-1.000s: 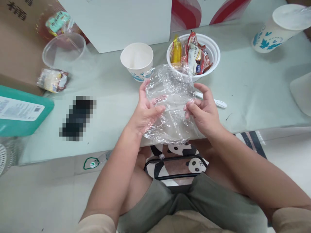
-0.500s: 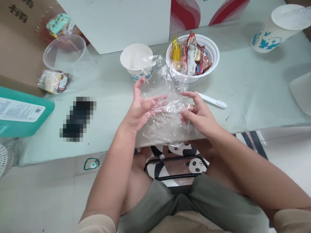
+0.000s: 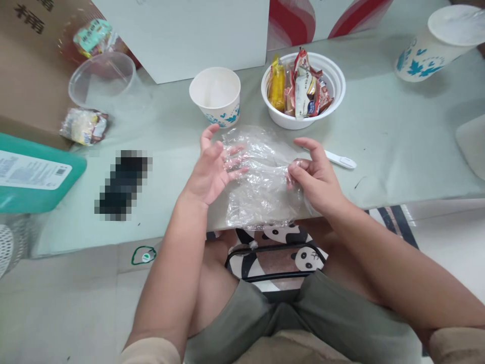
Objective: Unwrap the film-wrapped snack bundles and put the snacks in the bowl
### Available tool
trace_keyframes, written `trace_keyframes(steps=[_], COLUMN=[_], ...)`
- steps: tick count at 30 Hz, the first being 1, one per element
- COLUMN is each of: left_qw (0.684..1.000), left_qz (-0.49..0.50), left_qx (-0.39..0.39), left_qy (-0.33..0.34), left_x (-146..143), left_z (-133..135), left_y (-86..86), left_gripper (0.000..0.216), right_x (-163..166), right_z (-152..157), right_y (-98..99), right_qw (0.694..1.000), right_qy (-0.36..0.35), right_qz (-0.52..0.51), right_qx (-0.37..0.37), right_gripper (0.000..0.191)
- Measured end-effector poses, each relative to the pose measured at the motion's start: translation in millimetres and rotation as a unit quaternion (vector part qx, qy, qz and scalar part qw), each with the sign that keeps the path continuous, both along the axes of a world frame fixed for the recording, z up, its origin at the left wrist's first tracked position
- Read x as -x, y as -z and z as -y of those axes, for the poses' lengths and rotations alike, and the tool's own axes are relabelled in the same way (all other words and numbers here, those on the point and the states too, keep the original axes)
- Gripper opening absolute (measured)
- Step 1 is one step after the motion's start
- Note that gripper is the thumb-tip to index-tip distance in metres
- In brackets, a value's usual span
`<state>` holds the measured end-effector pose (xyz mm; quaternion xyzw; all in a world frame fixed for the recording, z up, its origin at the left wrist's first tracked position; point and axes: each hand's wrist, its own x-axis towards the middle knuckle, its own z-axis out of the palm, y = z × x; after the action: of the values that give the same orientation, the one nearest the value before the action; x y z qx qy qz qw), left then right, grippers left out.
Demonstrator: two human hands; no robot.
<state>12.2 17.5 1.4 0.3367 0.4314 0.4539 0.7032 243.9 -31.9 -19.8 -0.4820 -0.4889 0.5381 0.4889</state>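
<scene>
We've got our right hand point(image 3: 316, 179) pinching a crinkly, clear sheet of plastic film point(image 3: 261, 192) in its fingers, right at the front edge of the pale green tabletop point(image 3: 178, 167). Our left hand's point(image 3: 212, 174) fingers are spread loose, overlapping the film; can't tell if they're touching. A round white plastic bowl point(image 3: 339, 93) sits just beyond.

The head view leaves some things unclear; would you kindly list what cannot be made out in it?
In the head view:
Clear plastic film: too see-through to tell whether the left hand touches it.
White utensil: partly hidden behind the right hand.
Dark object: masked by pixelation.
Green container: cut by the left edge.
White container: cut by the right edge.
</scene>
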Motion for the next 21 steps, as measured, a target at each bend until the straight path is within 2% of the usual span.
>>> trace_keyframes(steps=[1,3,6,9,15,18,21], left_qw=[0.999,0.995,0.991,0.990,0.980,0.973,0.958], left_qz=[-0.012,-0.036,-0.059,-0.068,-0.064,-0.100,-0.192], left_qx=[0.007,0.014,0.006,-0.047,-0.190,-0.208,-0.214], left_qy=[0.047,0.094,0.117,0.114,0.013,-0.008,-0.019], left_x=[1.1,2.4,2.3,0.7,-3.1,-5.7,-7.2], left_z=[2.4,6.6,9.5,8.3,5.4,9.4,12.8], left_y=[-0.5,0.7,6.1,12.8,15.7,10.0,6.3], left_gripper=[0.100,0.125,0.133,0.117,0.051,0.040,0.036], right_x=[0.0,-0.5,-2.0,-3.2,-3.0,-3.8,-5.2], right_z=[-0.3,-0.7,-0.3,0.8,0.2,0.0,0.3], right_y=[0.5,1.5,2.1,2.2,2.0,0.6,0.6], right_qw=[1.000,0.999,0.998,0.997,0.995,0.995,0.993], right_qy=[0.014,0.031,0.033,0.024,0.045,0.053,0.054], right_qz=[-0.004,-0.007,0.008,0.028,0.044,0.058,0.084], right_qx=[-0.012,-0.033,-0.054,-0.066,-0.071,-0.062,-0.060], right_gripper=[0.042,0.037,0.032,0.024,0.011,0.017,0.034])
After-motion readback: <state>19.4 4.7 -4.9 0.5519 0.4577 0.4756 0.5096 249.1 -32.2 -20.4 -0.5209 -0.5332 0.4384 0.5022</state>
